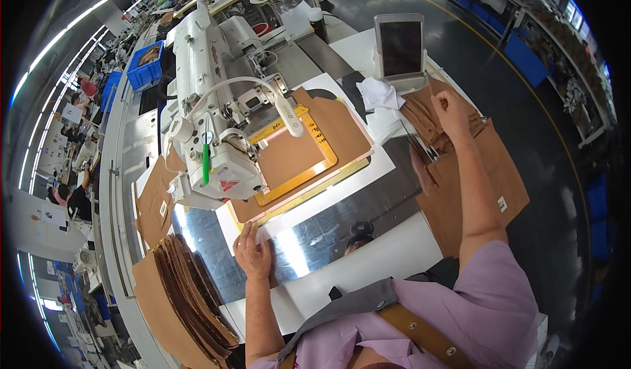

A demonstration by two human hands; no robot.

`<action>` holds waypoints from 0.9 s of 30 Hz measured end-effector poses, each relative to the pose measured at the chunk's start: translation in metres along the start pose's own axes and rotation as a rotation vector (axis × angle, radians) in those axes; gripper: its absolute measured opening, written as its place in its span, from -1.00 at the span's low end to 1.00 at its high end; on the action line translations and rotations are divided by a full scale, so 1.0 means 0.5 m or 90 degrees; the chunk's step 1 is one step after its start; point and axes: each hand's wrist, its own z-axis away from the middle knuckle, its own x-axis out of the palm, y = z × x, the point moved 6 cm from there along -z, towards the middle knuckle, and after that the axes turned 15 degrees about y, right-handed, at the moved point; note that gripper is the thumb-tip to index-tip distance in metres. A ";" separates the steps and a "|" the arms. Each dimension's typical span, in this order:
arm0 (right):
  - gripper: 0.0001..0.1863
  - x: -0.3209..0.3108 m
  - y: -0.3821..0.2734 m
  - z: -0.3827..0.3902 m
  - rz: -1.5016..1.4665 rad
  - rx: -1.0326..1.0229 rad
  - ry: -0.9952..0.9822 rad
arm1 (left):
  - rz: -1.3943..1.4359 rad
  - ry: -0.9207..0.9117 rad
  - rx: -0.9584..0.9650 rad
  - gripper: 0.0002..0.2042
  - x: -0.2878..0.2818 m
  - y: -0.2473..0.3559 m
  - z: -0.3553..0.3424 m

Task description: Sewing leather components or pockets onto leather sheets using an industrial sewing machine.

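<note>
Resting its lightly bent fingers at the edge of a white sheet (381, 162), our left hand (253, 256) is gripping nothing that we can see. Just beyond, the brown panel (284, 165) is lying under a yellow frame (321, 140) at the head of the sewing machine (227, 165); a nudge from those fingers could be skewing it, and straying closer could be risking a pinch. Our right hand (452, 116) is curling inward above stacked brown pieces (420, 116); we cannot tell whether it is gripping one, and a careless pull could be toppling them. Farther off, a blue crate (146, 73) is holding brown scraps (150, 54); blue bins (529, 56) are hiding their contents.
</note>
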 end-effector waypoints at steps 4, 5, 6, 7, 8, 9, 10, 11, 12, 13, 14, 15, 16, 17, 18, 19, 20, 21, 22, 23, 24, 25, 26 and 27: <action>-0.91 -0.028 -0.233 0.131 -0.160 -0.128 -0.084 | 0.313 -0.044 -0.241 -0.66 0.040 0.125 -0.005; -0.92 -0.016 -0.281 0.179 -0.187 -0.182 -0.124 | 0.444 -0.121 -0.396 -0.59 0.057 0.169 -0.013; -0.91 -0.007 -0.326 0.227 -0.263 -0.245 -0.147 | 0.393 -0.168 -0.263 -0.53 0.074 0.188 -0.025; -0.90 0.014 -0.353 0.282 -0.305 -0.253 -0.209 | 0.557 -0.108 -0.397 -0.60 0.087 0.231 -0.045; -0.89 0.037 -0.379 0.343 -0.325 -0.270 -0.263 | 0.616 -0.100 -0.477 -0.64 0.111 0.255 -0.050; -0.87 0.059 -0.396 0.402 -0.344 -0.285 -0.317 | 0.676 -0.094 -0.557 -0.67 0.131 0.264 -0.047; -0.85 0.077 -0.407 0.459 -0.367 -0.310 -0.357 | 0.676 -0.094 -0.555 -0.67 0.144 0.251 -0.045; -0.82 0.089 -0.424 0.494 -0.394 -0.339 -0.399 | 0.596 -0.154 -0.541 -0.71 0.163 0.229 -0.039; -0.82 0.096 -0.427 0.502 -0.400 -0.341 -0.399 | 0.514 -0.212 -0.526 -0.75 0.177 0.212 -0.029; -0.79 0.103 -0.429 0.501 -0.397 -0.323 -0.379 | 0.511 -0.210 -0.526 -0.75 0.174 0.205 -0.025; -0.75 0.108 -0.431 0.499 -0.395 -0.304 -0.359 | 0.506 -0.175 -0.533 -0.77 0.165 0.194 -0.015; -0.75 0.118 -0.434 0.492 -0.399 -0.303 -0.361 | 0.500 -0.140 -0.541 -0.78 0.156 0.183 -0.008; -0.70 0.121 -0.440 0.466 -0.377 -0.323 -0.299 | 0.496 -0.139 -0.546 -0.78 0.152 0.176 -0.002; -0.65 0.125 -0.441 0.444 -0.355 -0.342 -0.236 | 0.513 -0.140 -0.576 -0.78 0.150 0.170 0.004; -0.66 0.140 -0.443 0.441 -0.364 -0.339 -0.238 | 0.530 -0.142 -0.608 -0.78 0.148 0.164 0.012; -0.66 0.158 -0.433 0.437 -0.367 -0.337 -0.247 | 0.545 -0.141 -0.642 -0.78 0.145 0.157 0.020; -0.70 0.183 -0.422 0.446 -0.373 -0.360 -0.334 | 0.552 -0.117 -0.645 -0.77 0.145 0.149 0.022; -0.74 0.210 -0.413 0.456 -0.378 -0.381 -0.423 | 0.545 -0.119 -0.657 -0.77 0.155 0.139 0.020; -0.82 0.225 -0.413 0.456 -0.389 -0.352 -0.466 | 0.509 -0.088 -0.621 -0.76 0.151 0.127 0.015; -0.86 0.233 -0.407 0.446 -0.388 -0.321 -0.480 | 0.476 -0.059 -0.585 -0.75 0.151 0.118 0.012; -0.87 0.237 -0.413 0.430 -0.397 -0.308 -0.492 | 0.462 -0.039 -0.579 -0.75 0.155 0.107 0.008; -0.87 0.236 -0.420 0.425 -0.406 -0.291 -0.505 | 0.446 -0.023 -0.572 -0.75 0.154 0.096 0.009; -0.87 0.245 -0.419 0.422 -0.409 -0.285 -0.518 | 0.436 -0.050 -0.574 -0.73 0.161 0.092 -0.003; -0.88 0.254 -0.414 0.420 -0.426 -0.241 -0.529 | 0.428 -0.054 -0.584 -0.73 0.165 0.085 -0.008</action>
